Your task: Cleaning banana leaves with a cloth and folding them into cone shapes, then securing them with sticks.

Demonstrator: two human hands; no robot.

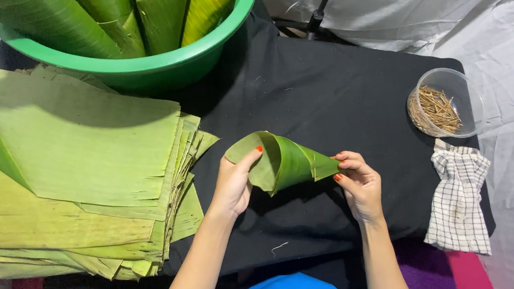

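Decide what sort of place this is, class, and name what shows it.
Probably a small home workstation for folding leaf cones: a stack of cut banana leaves, a green tub of rolled leaves, and a clear bowl of thin sticks on a black-covered table.

Green leaf cone point(284, 161) & basin point(198, 56); black cloth point(327, 94); checked towel point(457, 200), prob. white/black.

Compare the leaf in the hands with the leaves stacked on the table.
The leaf in the hands is one piece rolled into a cone; the stacked leaves are many sheets lying flat. The cone is held above the black cloth by the left hand at its open mouth and the right hand at its tip; the stack rests untouched beside it. The cone looks darker and glossier; the stack paler. Both are green leaf pieces.
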